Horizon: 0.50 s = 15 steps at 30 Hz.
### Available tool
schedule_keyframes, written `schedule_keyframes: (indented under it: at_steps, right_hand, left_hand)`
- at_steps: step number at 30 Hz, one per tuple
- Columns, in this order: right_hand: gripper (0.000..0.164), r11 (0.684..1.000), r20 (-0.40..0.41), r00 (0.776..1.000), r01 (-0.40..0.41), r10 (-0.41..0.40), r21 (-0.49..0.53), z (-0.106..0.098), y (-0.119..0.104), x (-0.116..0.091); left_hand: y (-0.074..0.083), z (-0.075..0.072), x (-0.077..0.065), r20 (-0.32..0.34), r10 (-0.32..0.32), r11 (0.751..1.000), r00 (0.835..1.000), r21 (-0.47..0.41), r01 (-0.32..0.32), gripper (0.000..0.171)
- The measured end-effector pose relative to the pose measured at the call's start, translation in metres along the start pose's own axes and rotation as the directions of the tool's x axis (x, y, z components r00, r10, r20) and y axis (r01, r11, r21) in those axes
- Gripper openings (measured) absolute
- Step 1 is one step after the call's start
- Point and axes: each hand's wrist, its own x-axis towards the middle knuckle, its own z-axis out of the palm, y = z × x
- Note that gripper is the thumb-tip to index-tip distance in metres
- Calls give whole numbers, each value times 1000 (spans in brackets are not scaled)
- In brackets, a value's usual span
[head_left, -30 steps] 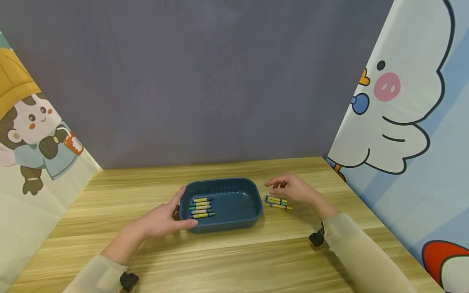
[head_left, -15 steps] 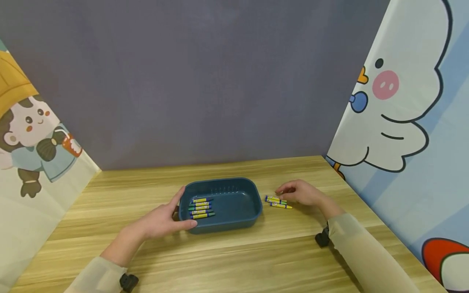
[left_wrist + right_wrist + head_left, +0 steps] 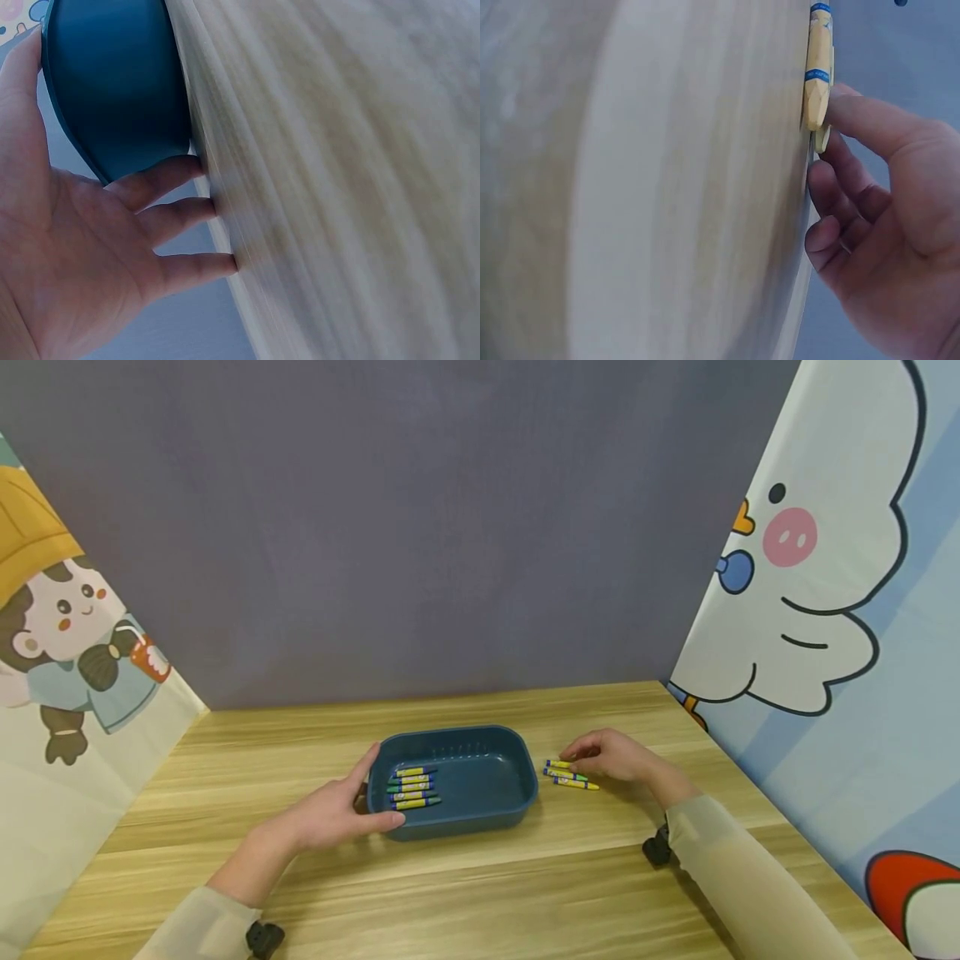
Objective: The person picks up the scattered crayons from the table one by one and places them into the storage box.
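Note:
A dark blue plastic tray [image 3: 487,822] stands on the table with several crayons [image 3: 412,788] side by side in its left part. My left hand [image 3: 330,814] spans the tray's left end, thumb at the near rim and fingers fairly straight; the left wrist view shows some fingertips on the tabletop. Right of the tray lie three yellow-wrapped crayons. My right hand [image 3: 615,755] pinches the end of the farthest crayon [image 3: 557,763] between thumb and index finger. The middle crayon [image 3: 558,773] and the nearest, a yellow crayon [image 3: 576,783], lie close beside it.
The wood-patterned table [image 3: 480,902] meets a grey backdrop [image 3: 435,527] at its far edge. Cartoon-printed panels flank it, with a child [image 3: 82,627] on the left and a white bird [image 3: 825,560] on the right.
My right hand has moved right and down onto the crayons and taken hold of the farthest one, which has come slightly apart from the middle one. My left hand has stayed at the tray.

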Motion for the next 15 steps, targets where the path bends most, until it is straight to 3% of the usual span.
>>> schedule_keyframes:
  at_steps: [9, 15]
  right_hand:
    - [23, 999, -47, 999, -17, 15, -36, -1, 0, 0]
    - [25, 997, -129, 991, 25, -34, -69, -8, -24, 8]
  left_hand:
    - [-1, 1, -1, 3, -1, 1000, 1000, -8, 1, 128]
    - [0, 0, -1, -9, 9, 1000, 1000, 4, -9, 129]
